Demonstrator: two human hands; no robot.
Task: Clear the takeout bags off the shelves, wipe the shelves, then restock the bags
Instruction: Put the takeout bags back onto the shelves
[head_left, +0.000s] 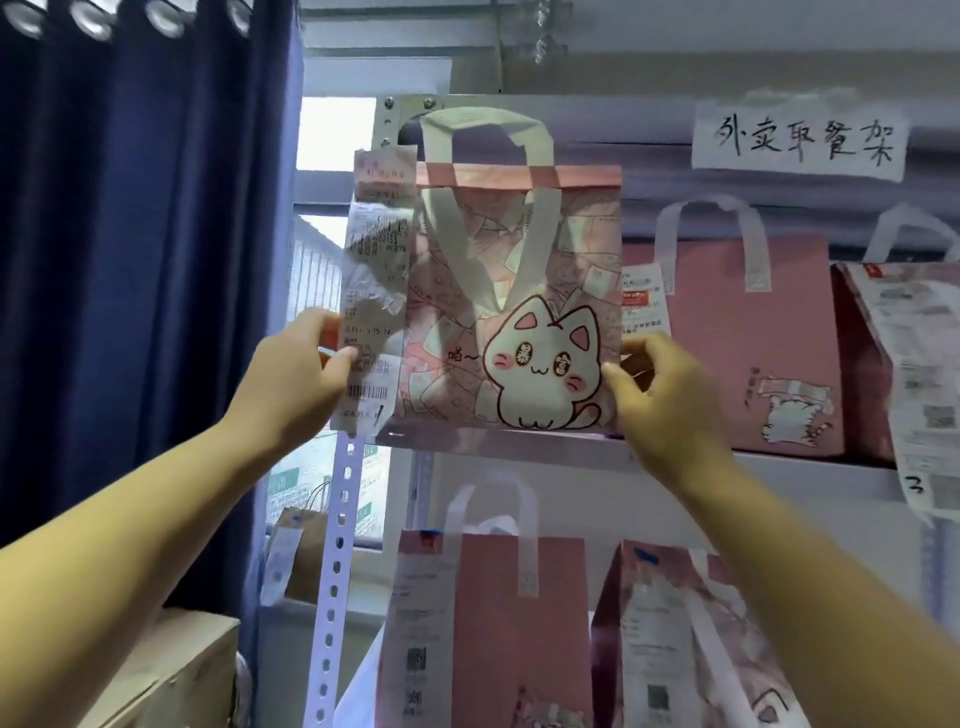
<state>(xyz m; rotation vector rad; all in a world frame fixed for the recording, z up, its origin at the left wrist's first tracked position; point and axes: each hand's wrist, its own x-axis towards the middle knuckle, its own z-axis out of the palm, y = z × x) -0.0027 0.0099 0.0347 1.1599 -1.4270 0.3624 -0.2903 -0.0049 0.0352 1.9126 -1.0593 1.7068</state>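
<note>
Up at the top tier of a metal rack, a cat bag (519, 291) is held flat-on between both hands. It is a squarish tote of thin, slightly see-through pink sheet with a folded band along the mouth and two wide, soft white strap handles (483, 130) looped above it. A long, crumpled paper receipt (374, 270) hangs down its left edge, printed text and a barcode showing.

The left hand (296, 374) pinches the bag's lower left edge, thumb in front over the receipt and fingers curled behind. The right hand (670, 395) grips the lower right edge the same way, thumb on the front face.

The bag's bottom edge sits level with the front lip of the upper shelf (753, 460); whether it rests on the board cannot be told. On the left it overlaps the perforated upright (335, 545), with a dark blue curtain (130, 260) close beyond. On the right its side stands just beside a plain pink bag (743, 343) already on the same shelf, with little gap between them. More pink bags (493, 623) stand on the shelf below, and a handwritten paper sign (800, 137) is stuck above.

The bag's front shows a white cartoon cat with pink ears and cheeks, low and right of centre, over a pale pattern of scattered notes.
</note>
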